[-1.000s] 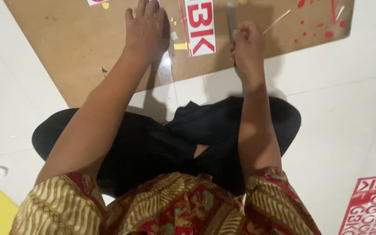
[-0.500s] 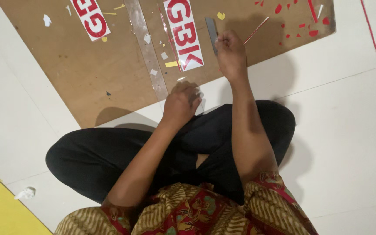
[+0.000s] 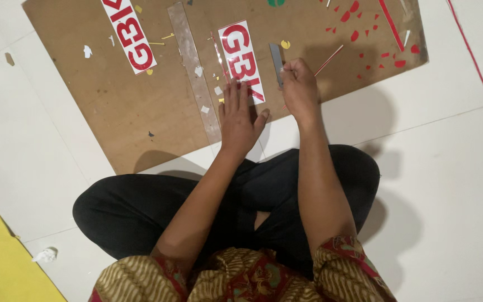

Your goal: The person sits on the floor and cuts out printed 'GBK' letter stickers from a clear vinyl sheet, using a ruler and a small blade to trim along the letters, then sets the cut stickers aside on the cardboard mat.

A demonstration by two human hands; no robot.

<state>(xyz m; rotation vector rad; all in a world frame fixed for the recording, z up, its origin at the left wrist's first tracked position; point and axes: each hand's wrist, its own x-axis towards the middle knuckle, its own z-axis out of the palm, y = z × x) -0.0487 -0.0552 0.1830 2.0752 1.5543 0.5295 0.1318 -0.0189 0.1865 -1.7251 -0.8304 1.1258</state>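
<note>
I sit cross-legged on a white floor before a brown board [image 3: 113,112]. My left hand [image 3: 238,117] lies flat, fingers spread, on the near end of a white sticker with red letters [image 3: 240,56]. My right hand [image 3: 300,89] is closed around a grey cutter blade [image 3: 276,62] that points away from me, just right of that sticker. A second red-lettered sticker [image 3: 129,36] lies further left on the board. Between the two stickers runs a clear plastic ruler [image 3: 194,72].
Red vinyl scraps [image 3: 373,39] and thin red strips [image 3: 392,17] litter the board's right part. A long red strip [image 3: 473,61] lies on the floor at right. A yellow sheet [image 3: 1,257] is at lower left, with crumpled white paper [image 3: 45,255] beside it.
My left hand has moved from my knee up onto the near end of the sticker. My right hand stays by the cutter. The view has shifted, bringing the board closer.
</note>
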